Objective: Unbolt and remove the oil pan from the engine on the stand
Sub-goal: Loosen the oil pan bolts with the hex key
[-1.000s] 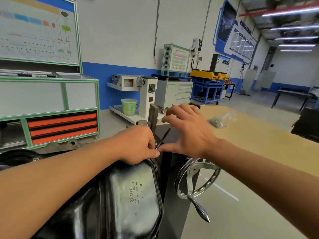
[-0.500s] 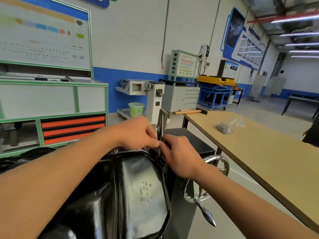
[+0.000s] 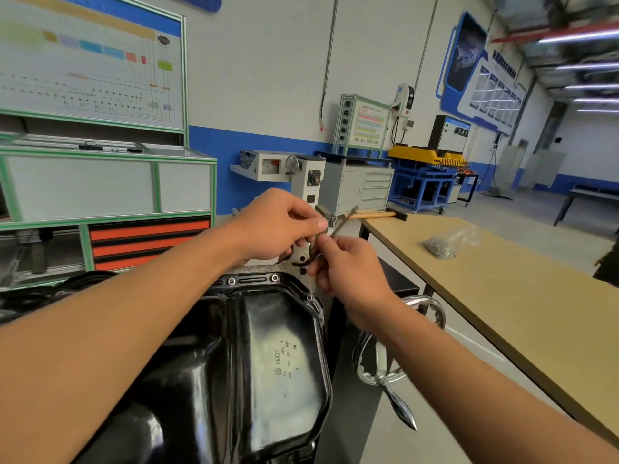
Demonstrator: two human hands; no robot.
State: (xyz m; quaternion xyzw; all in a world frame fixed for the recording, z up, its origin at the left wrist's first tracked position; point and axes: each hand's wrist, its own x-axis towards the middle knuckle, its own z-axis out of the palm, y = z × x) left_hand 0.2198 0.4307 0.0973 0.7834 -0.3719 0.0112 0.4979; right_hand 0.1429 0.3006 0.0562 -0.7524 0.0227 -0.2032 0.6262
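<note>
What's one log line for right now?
left hand, right hand: pinching thin tool | where: above oil pan far rim | rim bolts: in place

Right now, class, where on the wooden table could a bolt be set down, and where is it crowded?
Bare tabletop lies between the hammer and the plastic bag, and from the bag to the near edge. Crowded: the far rim of the oil pan, where the left hand and right hand meet at a thin tool, with the handwheel beside it.
</note>
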